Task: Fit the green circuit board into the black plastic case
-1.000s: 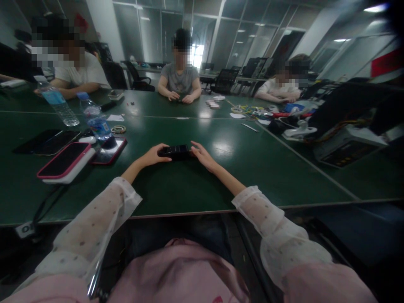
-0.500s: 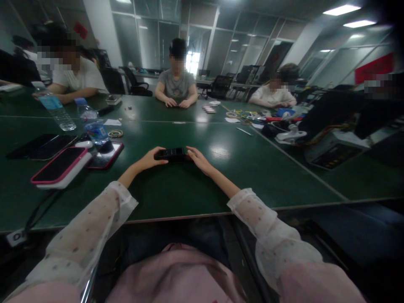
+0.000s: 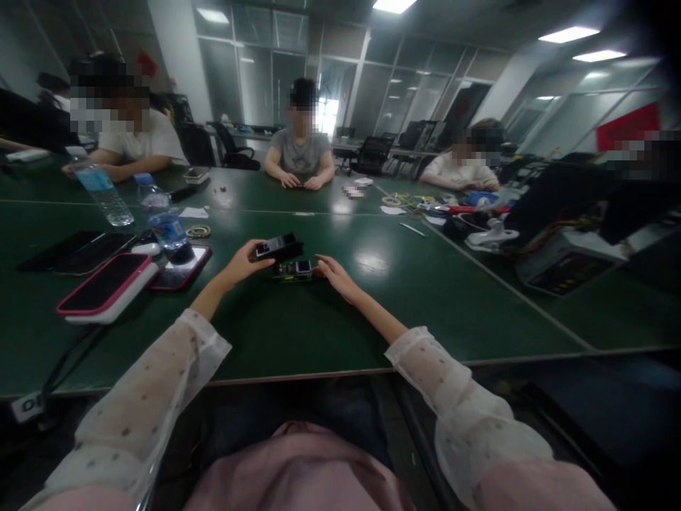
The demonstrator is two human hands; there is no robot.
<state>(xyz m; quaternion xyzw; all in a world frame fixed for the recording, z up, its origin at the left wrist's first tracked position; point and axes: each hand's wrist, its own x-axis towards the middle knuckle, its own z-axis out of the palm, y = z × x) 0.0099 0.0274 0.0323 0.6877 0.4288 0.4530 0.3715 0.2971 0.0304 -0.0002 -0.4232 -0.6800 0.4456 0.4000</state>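
My left hand [image 3: 245, 266] is closed on a black plastic cover [image 3: 279, 246], which it holds raised and tilted, thumb along its near edge. Just below and to the right of the cover sits a circuit board [image 3: 294, 272] with a small dark screen and a yellow-green edge. At the right end of that board is my right hand [image 3: 338, 277], fingers stretched and apart; whether a fingertip touches the board, I cannot tell.
On the left stand two water bottles [image 3: 103, 188], near several phones, one a pink-edged phone [image 3: 106, 284] on a white block. A tape roll [image 3: 198, 231] lies behind them. To the right are a pen [image 3: 413, 229], cables [image 3: 409, 202] and a metal power supply [image 3: 572, 255]. People sit across the green table [image 3: 340, 333].
The black cover has come up off the device and moved left and back in my left hand, baring the circuit board. My right hand stays close to the board's right end.
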